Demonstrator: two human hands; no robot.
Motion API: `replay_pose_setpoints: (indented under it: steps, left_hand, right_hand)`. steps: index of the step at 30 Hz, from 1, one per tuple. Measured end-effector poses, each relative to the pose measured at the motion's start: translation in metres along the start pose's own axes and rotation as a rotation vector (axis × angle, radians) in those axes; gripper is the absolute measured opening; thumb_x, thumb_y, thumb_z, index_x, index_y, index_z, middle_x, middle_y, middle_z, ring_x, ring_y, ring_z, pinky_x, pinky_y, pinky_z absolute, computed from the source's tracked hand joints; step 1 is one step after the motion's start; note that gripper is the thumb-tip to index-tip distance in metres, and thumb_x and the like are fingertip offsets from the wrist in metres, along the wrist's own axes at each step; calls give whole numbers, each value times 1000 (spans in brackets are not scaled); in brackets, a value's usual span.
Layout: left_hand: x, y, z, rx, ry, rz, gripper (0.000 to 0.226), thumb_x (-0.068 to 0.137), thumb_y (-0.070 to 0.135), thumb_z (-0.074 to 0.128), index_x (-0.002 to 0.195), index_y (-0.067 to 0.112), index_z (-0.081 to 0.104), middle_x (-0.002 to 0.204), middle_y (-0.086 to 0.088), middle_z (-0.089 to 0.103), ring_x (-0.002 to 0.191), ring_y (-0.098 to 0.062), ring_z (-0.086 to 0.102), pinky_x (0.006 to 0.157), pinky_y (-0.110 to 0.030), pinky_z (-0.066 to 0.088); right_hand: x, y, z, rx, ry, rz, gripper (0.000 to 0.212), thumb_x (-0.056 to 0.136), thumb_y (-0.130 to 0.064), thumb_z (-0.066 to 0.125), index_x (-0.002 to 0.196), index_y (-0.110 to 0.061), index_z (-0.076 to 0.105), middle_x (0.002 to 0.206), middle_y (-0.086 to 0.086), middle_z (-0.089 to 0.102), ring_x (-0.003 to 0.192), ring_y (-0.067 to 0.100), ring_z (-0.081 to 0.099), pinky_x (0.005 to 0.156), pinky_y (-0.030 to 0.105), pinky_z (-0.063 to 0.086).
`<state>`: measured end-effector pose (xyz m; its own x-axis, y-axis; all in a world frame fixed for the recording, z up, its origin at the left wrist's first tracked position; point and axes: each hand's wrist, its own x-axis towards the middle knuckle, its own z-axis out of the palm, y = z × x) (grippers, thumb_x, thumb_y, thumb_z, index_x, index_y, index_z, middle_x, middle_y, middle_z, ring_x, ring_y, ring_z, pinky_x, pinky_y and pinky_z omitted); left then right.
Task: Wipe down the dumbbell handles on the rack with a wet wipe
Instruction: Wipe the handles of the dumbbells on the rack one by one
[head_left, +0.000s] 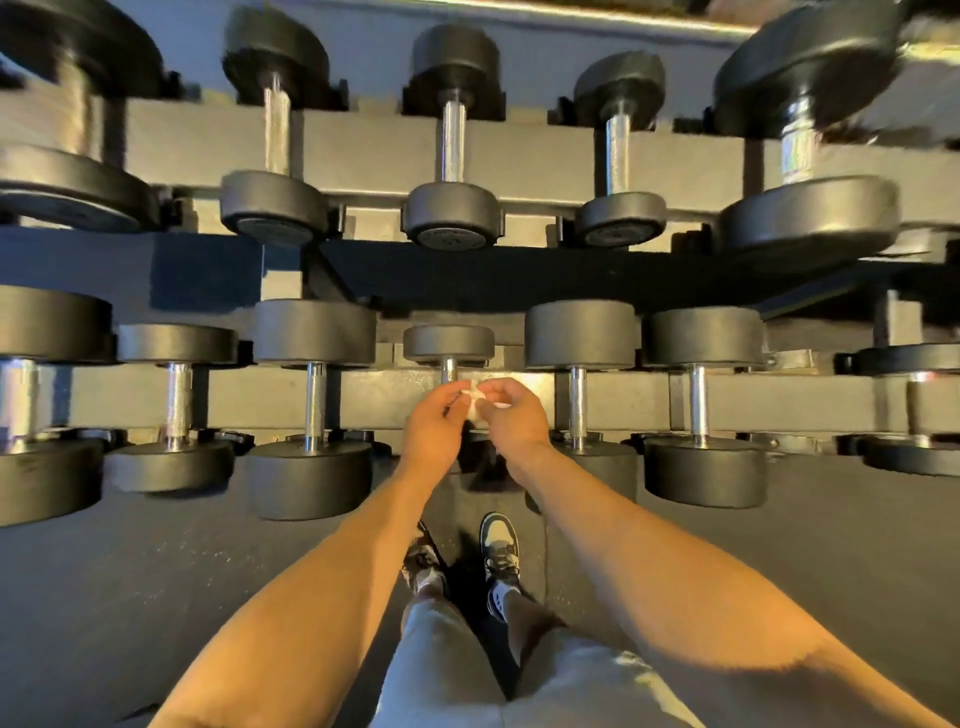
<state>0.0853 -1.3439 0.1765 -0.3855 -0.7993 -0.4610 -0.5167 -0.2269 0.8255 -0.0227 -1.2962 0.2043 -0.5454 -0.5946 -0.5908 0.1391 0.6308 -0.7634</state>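
The left hand (434, 422) and right hand (513, 415) pinch the wipe (475, 401) between their fingertips, probably bunching it for a better grip. Just beyond them a small handle (449, 370) waits on the lower rack (260, 400).

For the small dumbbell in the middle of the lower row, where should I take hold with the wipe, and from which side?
Wrap the wipe round the metal handle of the small dumbbell, the thin bar in its middle. Come from above: the handle points away from you, its top is open, the rack lies under it and bigger dumbbells crowd both sides.
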Motion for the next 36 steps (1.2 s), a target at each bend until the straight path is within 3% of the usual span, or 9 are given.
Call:
replay_pose_setpoints:
  steps: [6, 11, 14, 17, 22, 26, 30, 33, 36]
  left_hand:
    - [-11, 81, -3, -20, 53, 104, 15, 103, 20, 54, 108, 28, 66, 100, 16, 64, 91, 0, 60, 73, -7, 43]
    - [-3, 134, 14, -105, 54, 111, 15, 100, 19, 57, 109, 23, 69, 102, 7, 70, 94, -10, 68, 86, -35, 57]
    - [7, 164, 30, -81, 67, 103, 15, 99, 16, 58, 108, 22, 68, 103, 2, 70, 92, -15, 68, 78, -30, 56]
    - [27, 188, 52, 0, 98, 151, 13, 98, 14, 58, 104, 23, 64, 101, -1, 66, 89, -19, 65, 74, -30, 54]
    - [59, 226, 97, 209, 132, 187, 23, 99, 10, 58, 117, 21, 65, 110, 11, 62, 90, -2, 58, 75, -2, 40]
    - [77, 258, 125, -58, 231, 107, 20, 104, 20, 54, 115, 22, 70, 107, 0, 72, 97, -16, 67, 89, -30, 55]
    - [100, 282, 133, -99, 238, 108, 16, 104, 25, 56, 107, 26, 71, 94, 9, 72, 88, -6, 68, 76, -18, 53]
    - [123, 287, 132, -95, 241, 83, 13, 101, 28, 60, 100, 35, 70, 92, 8, 74, 88, -10, 70, 82, -29, 57]
    - [146, 294, 128, -3, 330, 89, 12, 100, 29, 61, 97, 39, 65, 91, 13, 69, 85, -5, 65, 75, -24, 51]
  right_hand:
    - [-25, -57, -38, 102, 91, -78, 19, 97, -9, 58, 101, -22, 70, 98, -4, 70, 93, 15, 66, 79, 25, 54]
    - [-23, -88, -77, 188, 151, -156, 19, 97, -6, 56, 98, -20, 70, 96, 1, 71, 88, 16, 67, 73, 25, 54]
    - [-9, -100, -105, 239, 148, -169, 19, 97, -8, 56, 100, -22, 69, 97, 2, 70, 84, 14, 66, 64, 19, 49]
    - [14, -113, -139, 236, 144, -209, 19, 96, -9, 58, 100, -24, 69, 98, -3, 68, 89, 9, 65, 70, 18, 49]
    - [70, -136, -183, 261, 121, -234, 24, 92, -8, 57, 91, -26, 73, 92, 1, 70, 88, 17, 65, 73, 27, 53]
    - [98, -152, -204, 215, 117, -334, 23, 96, -9, 57, 92, -22, 75, 91, -6, 70, 82, 3, 62, 70, 15, 49]
    - [127, -165, -214, 140, 31, -359, 27, 97, -10, 55, 101, -26, 76, 106, -10, 72, 101, 4, 64, 92, 23, 53]
    - [149, -172, -217, 112, 17, -380, 25, 97, -9, 55, 98, -27, 73, 102, -12, 70, 99, 3, 63, 92, 24, 52]
    - [178, -178, -220, 25, 89, -429, 19, 96, -12, 57, 102, -21, 73, 103, -7, 68, 99, 7, 62, 88, 21, 49]
